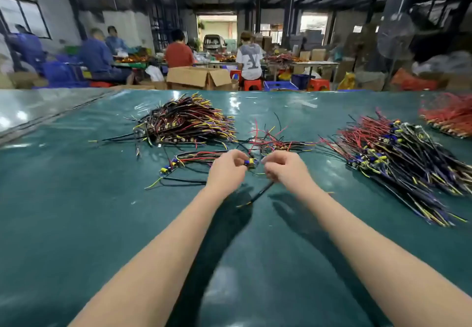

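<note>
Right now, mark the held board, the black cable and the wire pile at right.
small board (250,162): head view, its blue and yellow parts.
black cable (261,192): head view, middle of its sheath.
wire pile (398,158): head view, centre of the heap.

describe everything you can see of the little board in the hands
The small board carries a blue cylinder and a yellow part, slightly blurred. The left hand pinches it over the green table. A black cable, seemingly its own, passes through the curled right hand and slopes down, ending in yellow tips.
</note>
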Available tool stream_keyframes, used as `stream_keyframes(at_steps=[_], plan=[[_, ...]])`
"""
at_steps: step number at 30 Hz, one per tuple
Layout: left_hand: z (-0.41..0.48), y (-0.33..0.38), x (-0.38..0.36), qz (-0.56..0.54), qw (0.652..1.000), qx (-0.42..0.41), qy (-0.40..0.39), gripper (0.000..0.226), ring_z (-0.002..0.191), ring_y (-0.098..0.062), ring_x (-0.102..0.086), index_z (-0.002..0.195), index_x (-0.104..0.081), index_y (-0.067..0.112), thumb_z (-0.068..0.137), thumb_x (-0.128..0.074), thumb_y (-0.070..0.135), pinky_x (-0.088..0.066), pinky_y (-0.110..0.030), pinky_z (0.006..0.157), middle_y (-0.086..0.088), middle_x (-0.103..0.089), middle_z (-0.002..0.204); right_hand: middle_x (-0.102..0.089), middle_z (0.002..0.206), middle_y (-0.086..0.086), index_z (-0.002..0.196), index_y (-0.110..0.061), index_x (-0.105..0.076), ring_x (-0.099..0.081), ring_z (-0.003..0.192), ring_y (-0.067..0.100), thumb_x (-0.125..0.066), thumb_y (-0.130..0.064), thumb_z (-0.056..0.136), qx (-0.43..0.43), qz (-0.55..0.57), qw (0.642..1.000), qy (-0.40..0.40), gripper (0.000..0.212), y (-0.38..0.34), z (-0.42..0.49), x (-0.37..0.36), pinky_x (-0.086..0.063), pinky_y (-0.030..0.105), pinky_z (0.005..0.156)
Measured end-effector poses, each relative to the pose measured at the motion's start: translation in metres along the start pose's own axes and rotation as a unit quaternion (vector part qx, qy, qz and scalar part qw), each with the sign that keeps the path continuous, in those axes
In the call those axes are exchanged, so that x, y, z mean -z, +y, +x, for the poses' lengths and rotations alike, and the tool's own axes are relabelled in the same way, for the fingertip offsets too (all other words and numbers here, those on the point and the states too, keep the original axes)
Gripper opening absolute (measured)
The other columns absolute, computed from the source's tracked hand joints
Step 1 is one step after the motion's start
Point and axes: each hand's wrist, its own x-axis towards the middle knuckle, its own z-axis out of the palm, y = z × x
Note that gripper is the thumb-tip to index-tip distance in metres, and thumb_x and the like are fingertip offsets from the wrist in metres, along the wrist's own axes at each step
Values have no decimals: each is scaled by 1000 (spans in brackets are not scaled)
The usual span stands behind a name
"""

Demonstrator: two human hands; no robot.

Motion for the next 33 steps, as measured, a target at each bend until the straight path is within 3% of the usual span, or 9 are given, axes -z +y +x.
stream_keyframes(at_steps=[2,4,8,13,17,21,24,29,33], plan=[[6,-8,-9,124,992,-20,-11,42,118,-25,-50,123,-55,15,83,-52,4,-38,-31,99,-7,-54,131,-68,89,12,88,-6,-69,-60,87,24,-52,1,81,-16,-107,986,128,19,11,14,-7,-43,31,83],[16,-21,-19,221,973,-39,-51,51,128,-29,-40,138,-41,20,88,-50,12,-33,-36,105,-3,-36,147,-69,97,14,90,-8,-69,-60,96,30,-51,-3,81,-33,-183,966,182,20,24,19,-15,-41,30,79],[36,-29,-28,339,938,-13,-72,52,129,-35,-31,145,-23,29,96,-39,33,-31,-42,103,1,-30,150,-68,100,15,91,-11,-67,-59,97,34,-49,-10,80,-35,-334,927,169,21,28,31,-25,-43,31,72],[42,-27,-39,384,923,-7,-35,47,127,-35,-32,140,-33,22,95,-38,31,-33,-42,100,-4,-36,144,-68,102,9,91,-19,-68,-59,100,31,-49,-14,81,-23,-350,928,127,22,32,39,-22,-44,31,76],[37,-27,-31,133,983,-86,90,37,114,-29,-49,123,-57,9,88,-49,6,-34,-31,97,-8,-57,126,-68,102,7,99,-15,-67,-58,100,29,-52,-16,85,12,-230,961,152,20,32,42,-23,-42,31,78],[19,-29,-13,-174,963,-22,204,23,86,-19,-61,95,-69,12,87,-52,-3,-50,-28,83,-5,-67,94,-53,97,9,115,-1,-54,-58,76,21,-50,-22,94,-41,121,984,127,29,18,44,-26,-52,28,60],[10,-34,-2,-358,918,33,165,25,69,-9,-61,78,-66,17,86,-56,-4,-56,-21,63,2,-65,74,-51,85,8,86,-9,-53,-53,67,16,-48,-22,95,-138,352,926,18,17,9,36,-30,-51,21,54],[7,-28,-1,-406,908,43,90,30,59,-3,-61,78,-62,13,81,-55,-16,-51,-14,59,5,-66,67,-50,62,4,75,-4,-55,-51,43,7,-50,-2,90,-213,543,811,34,16,10,24,-29,-46,14,41],[7,-20,-3,-447,892,50,44,32,60,-9,-58,77,-60,11,82,-48,-18,-49,-16,59,-1,-61,71,-41,44,-3,78,-8,-58,-34,30,5,-53,-10,89,-226,538,811,33,13,9,25,-27,-30,13,32]])
